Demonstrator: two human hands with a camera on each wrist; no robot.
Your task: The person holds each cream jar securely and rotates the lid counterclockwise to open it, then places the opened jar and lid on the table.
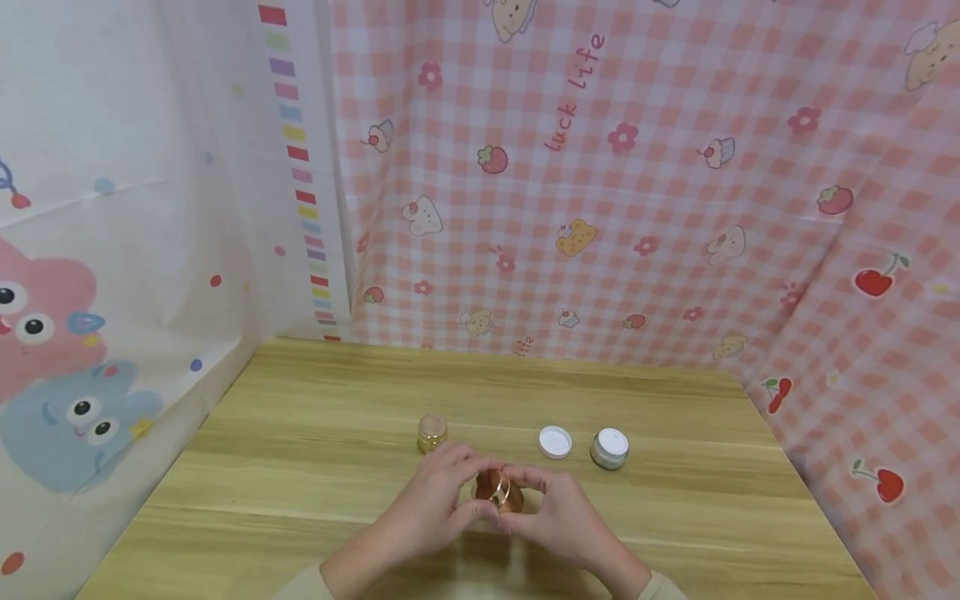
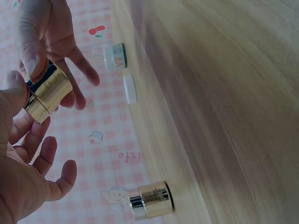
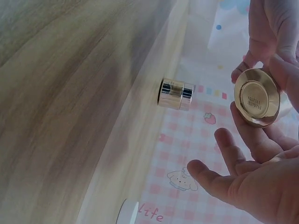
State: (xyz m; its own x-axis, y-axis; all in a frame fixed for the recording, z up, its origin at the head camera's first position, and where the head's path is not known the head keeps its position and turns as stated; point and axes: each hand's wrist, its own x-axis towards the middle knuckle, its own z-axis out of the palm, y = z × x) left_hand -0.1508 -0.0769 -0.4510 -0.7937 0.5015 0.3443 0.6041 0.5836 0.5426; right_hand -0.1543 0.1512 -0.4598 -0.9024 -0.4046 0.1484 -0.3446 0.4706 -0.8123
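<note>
Between both hands, raised over the table, is a small shiny gold cosmetic jar (image 1: pixel 489 486). My left hand (image 1: pixel 431 504) pinches one side of it between thumb and fingers, while my right hand (image 1: pixel 558 512) grips the other side. In the left wrist view, the gold jar (image 2: pixel 52 88) lies tilted, and a seam runs around it. The right wrist view has its round base (image 3: pixel 254 99) facing the camera, with small printed characters on it. The other fingers of both hands are spread away from the jar.
A second gold jar (image 1: pixel 432 433) stands on the wooden table (image 1: pixel 337 417), beyond my left hand. To the right, a white lid (image 1: pixel 555 442) lies beside a small glass jar (image 1: pixel 610 449) with a white top surface. Patterned cloth (image 1: pixel 525 208) hangs behind the table and at its sides.
</note>
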